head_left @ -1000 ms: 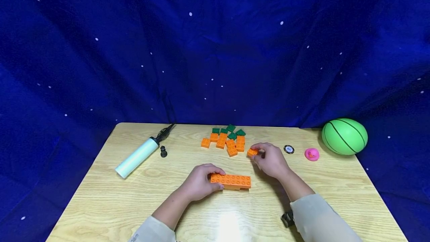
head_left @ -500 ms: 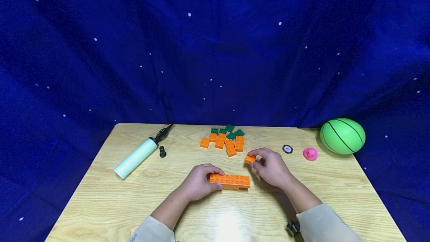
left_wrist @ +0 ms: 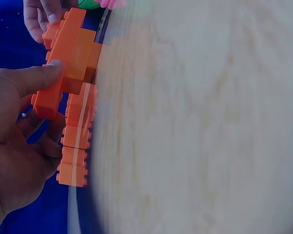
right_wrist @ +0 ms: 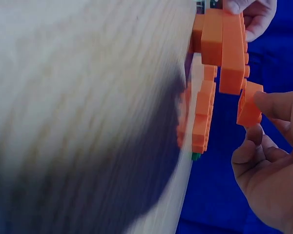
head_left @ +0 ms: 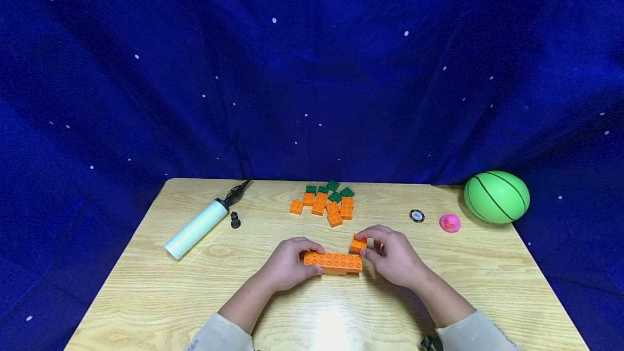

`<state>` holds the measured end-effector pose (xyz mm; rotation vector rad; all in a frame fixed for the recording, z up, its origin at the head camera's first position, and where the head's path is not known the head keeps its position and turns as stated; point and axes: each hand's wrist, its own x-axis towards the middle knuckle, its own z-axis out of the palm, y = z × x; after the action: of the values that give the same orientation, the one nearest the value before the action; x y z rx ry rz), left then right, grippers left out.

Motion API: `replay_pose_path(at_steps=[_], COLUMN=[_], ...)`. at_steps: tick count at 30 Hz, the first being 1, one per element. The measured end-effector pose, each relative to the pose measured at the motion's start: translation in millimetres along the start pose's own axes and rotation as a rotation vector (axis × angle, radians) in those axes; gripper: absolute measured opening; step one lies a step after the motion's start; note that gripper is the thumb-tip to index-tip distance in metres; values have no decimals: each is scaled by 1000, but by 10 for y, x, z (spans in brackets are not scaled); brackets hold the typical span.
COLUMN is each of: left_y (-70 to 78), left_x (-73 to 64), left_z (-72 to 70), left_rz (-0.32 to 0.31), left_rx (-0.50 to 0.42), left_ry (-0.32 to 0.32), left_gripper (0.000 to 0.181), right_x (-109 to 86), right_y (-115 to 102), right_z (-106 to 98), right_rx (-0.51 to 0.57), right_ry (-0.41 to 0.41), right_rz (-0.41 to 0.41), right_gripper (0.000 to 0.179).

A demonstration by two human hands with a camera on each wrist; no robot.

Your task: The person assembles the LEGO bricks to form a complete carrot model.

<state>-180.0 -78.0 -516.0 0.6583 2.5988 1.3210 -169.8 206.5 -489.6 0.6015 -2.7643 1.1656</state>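
An assembly of joined orange toy building bricks (head_left: 343,264) lies crosswise before me, a long studded row over narrower layers. Its stepped underside shows in the left wrist view. My left hand (head_left: 287,265) grips the left end, thumb on the near side and fingers at the far side. Between thumb and fingers, my right hand (head_left: 392,256) pinches a small orange brick (head_left: 358,244), studs up. That brick hovers just behind the assembly's right end. In the right wrist view, the small brick (right_wrist: 250,103) is close to the studded end; whether they touch, I cannot tell.
Behind the hands lie several loose orange bricks (head_left: 319,206) and green bricks (head_left: 334,197). A pale hand pump (head_left: 197,229) and a small black pawn-shaped piece (head_left: 235,221) are left. A poker chip (head_left: 416,215), pink duck (head_left: 449,223) and green ball (head_left: 497,197) are right.
My right hand has brought the small orange brick nearer and leftward, from beside the loose bricks to the assembly's right end. The left hand keeps its grip, nearly still.
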Motion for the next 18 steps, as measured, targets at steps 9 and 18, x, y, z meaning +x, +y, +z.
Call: replay_pose_path(at_steps=[9,18], left_y=[-14,-8], left_x=[4,3], left_z=[2,6], left_rz=[14,13], left_rx=[6,1], left_ry=[5,3], left_gripper=[31,31], right_x=[-116,-171], right_y=[-71,-70], right_z=[26,66], right_rx=[37,77], right_ry=[-26,-43], right_rz=[-22,-36], right_gripper=[32,33])
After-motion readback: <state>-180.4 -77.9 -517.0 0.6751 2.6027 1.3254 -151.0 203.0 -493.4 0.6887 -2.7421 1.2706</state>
